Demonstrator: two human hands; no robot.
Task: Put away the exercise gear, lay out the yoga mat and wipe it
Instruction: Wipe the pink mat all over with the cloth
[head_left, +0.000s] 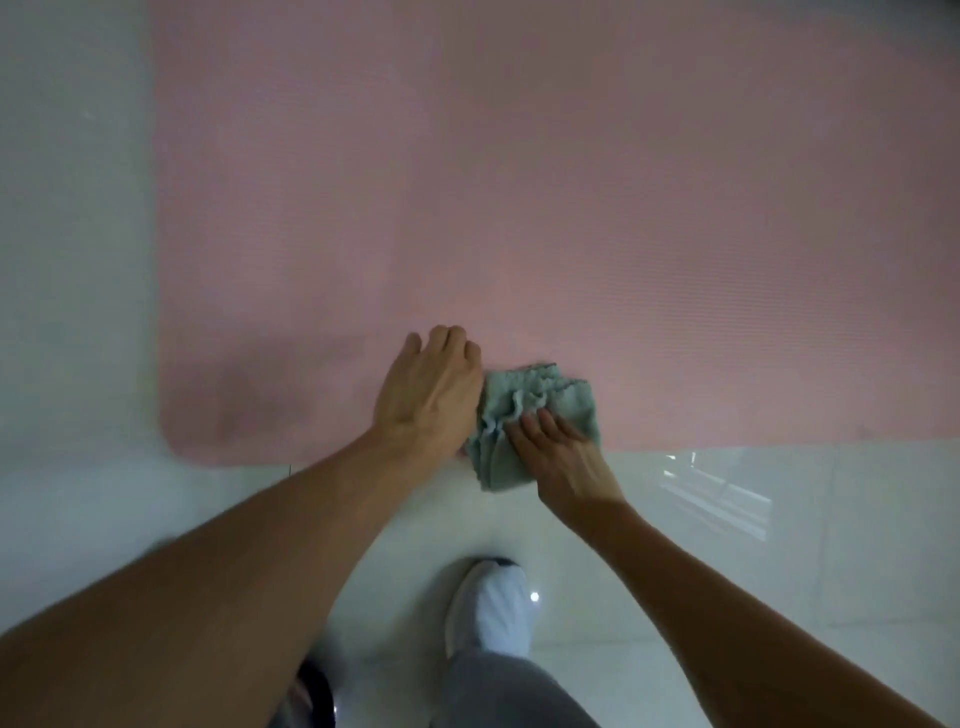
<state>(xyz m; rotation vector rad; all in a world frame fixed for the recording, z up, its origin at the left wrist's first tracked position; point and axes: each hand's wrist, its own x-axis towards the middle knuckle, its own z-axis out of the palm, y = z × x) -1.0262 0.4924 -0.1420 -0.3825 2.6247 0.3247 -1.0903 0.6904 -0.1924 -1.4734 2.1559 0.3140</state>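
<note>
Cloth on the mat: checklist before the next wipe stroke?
1. Yoga mat lies flat: ok, as far as it is in view.
2. Right hand on the cloth: ok, fingers press flat on it.
3. Cloth fully on the mat: not ok, its near part hangs over the mat's edge onto the floor.
4. Cloth spread out: not ok, it is folded and bunched.
5. Left hand free of the cloth: cannot tell, thumb hidden.
6. Shoe off the mat: ok.

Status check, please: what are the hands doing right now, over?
Right hand pressing flat on crumpled green cloth. Left hand rests on pink yoga mat beside it. Nothing blocking.
</note>
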